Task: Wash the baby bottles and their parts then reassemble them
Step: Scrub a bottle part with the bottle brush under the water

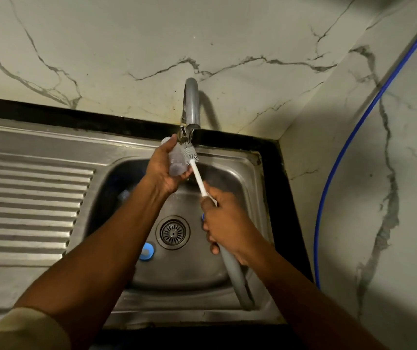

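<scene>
Left hand [163, 170] clamped round the clear bottle [175, 164] just under the tap [191, 104], right hand [225, 223] gripping the brush [189, 154] handle, bristles at the bottle's side: wet one-handed hold plus brush pressure could drop it into the sink [242, 188].

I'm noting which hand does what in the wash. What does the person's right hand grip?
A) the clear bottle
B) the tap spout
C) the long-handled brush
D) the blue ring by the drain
C: the right hand is curled round the grey handle of the brush, while the left hand holds the clear bottle near the tap.
</scene>
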`<act>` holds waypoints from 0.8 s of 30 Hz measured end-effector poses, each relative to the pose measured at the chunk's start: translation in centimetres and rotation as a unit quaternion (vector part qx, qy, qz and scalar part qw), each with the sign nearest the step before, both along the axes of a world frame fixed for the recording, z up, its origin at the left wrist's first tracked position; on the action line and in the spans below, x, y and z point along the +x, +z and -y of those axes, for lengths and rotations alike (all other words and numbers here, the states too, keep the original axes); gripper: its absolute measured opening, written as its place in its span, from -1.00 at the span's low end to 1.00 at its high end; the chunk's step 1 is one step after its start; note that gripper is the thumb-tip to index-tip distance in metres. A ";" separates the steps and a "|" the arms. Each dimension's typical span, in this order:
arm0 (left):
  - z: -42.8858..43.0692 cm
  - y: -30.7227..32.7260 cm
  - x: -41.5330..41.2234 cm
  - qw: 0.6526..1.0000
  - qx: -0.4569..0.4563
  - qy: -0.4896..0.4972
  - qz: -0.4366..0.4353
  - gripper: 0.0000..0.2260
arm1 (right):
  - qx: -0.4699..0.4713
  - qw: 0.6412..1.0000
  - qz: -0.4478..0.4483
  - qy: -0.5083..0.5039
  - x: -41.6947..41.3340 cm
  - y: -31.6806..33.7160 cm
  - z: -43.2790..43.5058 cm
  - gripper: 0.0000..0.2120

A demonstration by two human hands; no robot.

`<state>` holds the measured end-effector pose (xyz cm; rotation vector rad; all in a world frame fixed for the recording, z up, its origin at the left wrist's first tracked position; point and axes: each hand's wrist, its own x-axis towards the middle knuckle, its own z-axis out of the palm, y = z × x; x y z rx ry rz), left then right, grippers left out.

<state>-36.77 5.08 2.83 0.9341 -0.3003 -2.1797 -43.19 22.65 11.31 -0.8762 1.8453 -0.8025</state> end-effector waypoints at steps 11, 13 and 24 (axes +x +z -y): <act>-1.4 0.1 0.4 1.000 -0.015 -0.011 0.018 -0.58 | 0.005 0.998 0.044 -0.033 0.1 0.1 1.2 -0.61; -2.1 0.8 -0.5 0.998 -0.034 -0.035 0.026 -0.71 | -0.004 0.993 0.090 -0.074 -0.7 0.2 2.2 -0.64; -1.2 0.2 -0.6 1.000 0.027 -0.013 -0.007 -0.46 | 0.016 0.993 0.086 -0.076 -1.8 -0.1 1.8 -0.60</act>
